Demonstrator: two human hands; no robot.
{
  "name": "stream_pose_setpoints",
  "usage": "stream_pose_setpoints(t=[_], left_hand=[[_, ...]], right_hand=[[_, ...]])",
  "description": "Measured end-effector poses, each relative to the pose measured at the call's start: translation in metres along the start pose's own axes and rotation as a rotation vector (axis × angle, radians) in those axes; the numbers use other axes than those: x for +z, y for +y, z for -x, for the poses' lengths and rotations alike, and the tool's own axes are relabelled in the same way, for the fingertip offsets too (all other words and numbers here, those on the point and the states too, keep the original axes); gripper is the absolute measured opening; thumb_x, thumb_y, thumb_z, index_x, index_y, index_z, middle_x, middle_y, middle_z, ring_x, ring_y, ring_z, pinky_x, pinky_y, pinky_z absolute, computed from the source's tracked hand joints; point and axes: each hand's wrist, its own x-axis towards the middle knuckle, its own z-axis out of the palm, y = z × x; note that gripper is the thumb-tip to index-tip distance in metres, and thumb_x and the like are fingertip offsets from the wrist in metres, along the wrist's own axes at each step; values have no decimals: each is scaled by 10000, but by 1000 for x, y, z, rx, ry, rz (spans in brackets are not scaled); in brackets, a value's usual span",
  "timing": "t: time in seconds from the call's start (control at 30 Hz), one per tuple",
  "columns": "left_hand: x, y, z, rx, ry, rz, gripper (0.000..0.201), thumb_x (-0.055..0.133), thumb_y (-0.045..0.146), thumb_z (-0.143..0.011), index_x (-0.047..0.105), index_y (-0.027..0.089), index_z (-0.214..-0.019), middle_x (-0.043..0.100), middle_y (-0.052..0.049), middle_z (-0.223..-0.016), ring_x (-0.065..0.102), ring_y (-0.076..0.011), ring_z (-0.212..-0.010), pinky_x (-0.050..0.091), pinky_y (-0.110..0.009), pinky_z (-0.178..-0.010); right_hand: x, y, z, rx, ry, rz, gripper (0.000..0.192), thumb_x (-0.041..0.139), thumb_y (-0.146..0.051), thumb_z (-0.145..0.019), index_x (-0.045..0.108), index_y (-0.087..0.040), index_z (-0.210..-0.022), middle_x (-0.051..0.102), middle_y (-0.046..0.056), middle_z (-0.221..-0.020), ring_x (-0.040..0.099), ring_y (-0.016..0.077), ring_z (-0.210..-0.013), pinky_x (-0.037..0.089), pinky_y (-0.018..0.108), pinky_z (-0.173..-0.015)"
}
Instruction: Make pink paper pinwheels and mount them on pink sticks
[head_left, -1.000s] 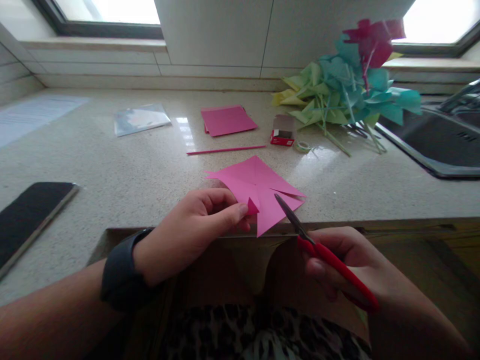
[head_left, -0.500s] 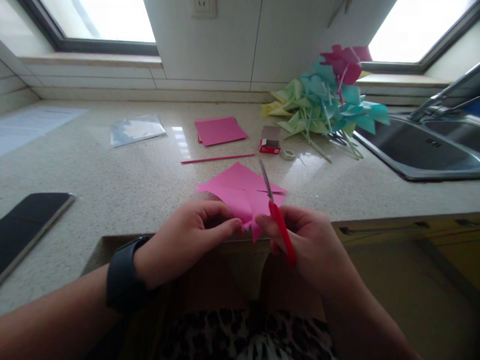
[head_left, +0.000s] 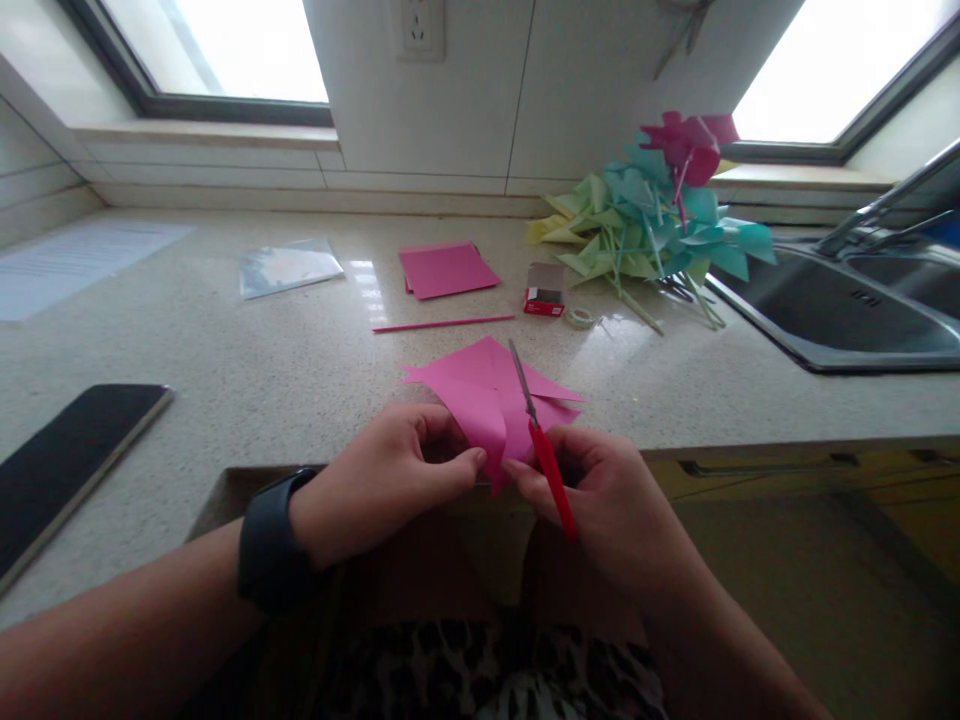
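Observation:
A pink square sheet of paper (head_left: 480, 395), slit in from its corners, lies at the counter's front edge with its near part curled up. My left hand (head_left: 405, 455), a dark watch on its wrist, pinches the near left part of the paper between thumb and fingers. Red-handled scissors (head_left: 551, 470) rest in my right hand (head_left: 592, 480), blades pointing up and away over the paper. The thumb and finger of that same hand also pinch the paper's near corner. Some of its fingers are hidden behind the handles.
Beyond the sheet lie a pink stick (head_left: 442, 325), a stack of pink paper (head_left: 450, 270), a small red box (head_left: 544, 300) and a tape roll (head_left: 580, 318). Paper pinwheels (head_left: 652, 210) are heaped by the sink (head_left: 817, 340). A phone (head_left: 67, 450) and clear packet (head_left: 289, 268) lie left.
The near flap of the paper has curled up further between my hands. My right hand and the scissors have shifted slightly left and down. The whole view has shifted a little.

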Motion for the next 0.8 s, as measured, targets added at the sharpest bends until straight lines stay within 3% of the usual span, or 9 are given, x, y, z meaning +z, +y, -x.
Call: stream_pose_setpoints(t=[0.17,0.3,0.57,0.63,0.7,0.8], left_hand=[[0,5,-1,57,4,-51,185,593,270,-897,719,162,-979,745,-40,-973,669,-210,-939,515,-326,-858],[-5,14,-1,23,18,-145,177,547,267,-883,684,163,-923,712,-31,-932,646,-202,-872,505,-320,-788],[-34,20,1,-52,82,-770,201,521,328,-864,643,197,-774,660,-26,-729,583,-195,-681,415,-301,-630],[-40,19,0,-76,151,-941,217,499,351,-895,623,203,-796,655,-33,-731,582,-195,-660,378,-302,-607],[-40,20,1,-95,297,-1071,225,480,379,-925,611,197,-932,655,-38,-755,591,-198,-644,354,-300,-590],[-26,24,8,-49,532,-1180,324,460,395,-958,544,172,-1178,648,-34,-765,601,-200,-622,337,-297,-572]], right_hand=[[-6,6,6,2,18,69,240,715,-400,-843,675,-174,-775,600,-13,-666,488,109,-589,406,235,-536],[-15,12,15,42,3,7,273,693,-435,-873,639,-194,-756,546,-33,-637,439,95,-555,365,217,-498],[-35,33,29,101,-91,65,342,658,-494,-862,609,-190,-713,511,-22,-618,400,103,-539,370,234,-499],[-38,41,33,102,-117,79,346,643,-506,-870,629,-185,-741,521,-12,-637,413,112,-560,385,246,-524],[-39,50,36,90,-125,87,356,620,-516,-889,633,-187,-753,517,-7,-652,421,122,-584,390,256,-546],[-41,62,39,73,-117,100,392,617,-535,-887,590,-189,-704,498,-5,-655,423,132,-608,388,264,-557]])
